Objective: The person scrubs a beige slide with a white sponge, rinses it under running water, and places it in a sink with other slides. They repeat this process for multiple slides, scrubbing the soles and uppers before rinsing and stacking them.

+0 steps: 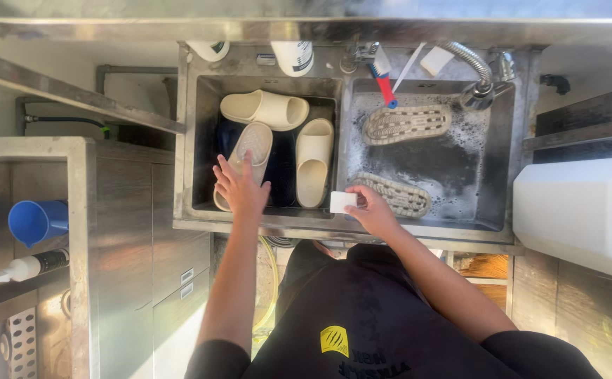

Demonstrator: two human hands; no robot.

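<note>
We are in a wash area, likely a utility corner of a home: a stainless steel double sink (348,226) with a flexible faucet (476,77), soapy water in the right basin, a scrub brush (384,78) at the far edge, steel cabinets (127,231) to the left.

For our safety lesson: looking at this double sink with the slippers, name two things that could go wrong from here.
1. The right basin is soapy, so the white block pinched in the right hand may slip into the suds.
2. The left hand reaches onto a cream slipper leaning among others in the left basin; pulling it might topple the neighbouring slipper.
</note>
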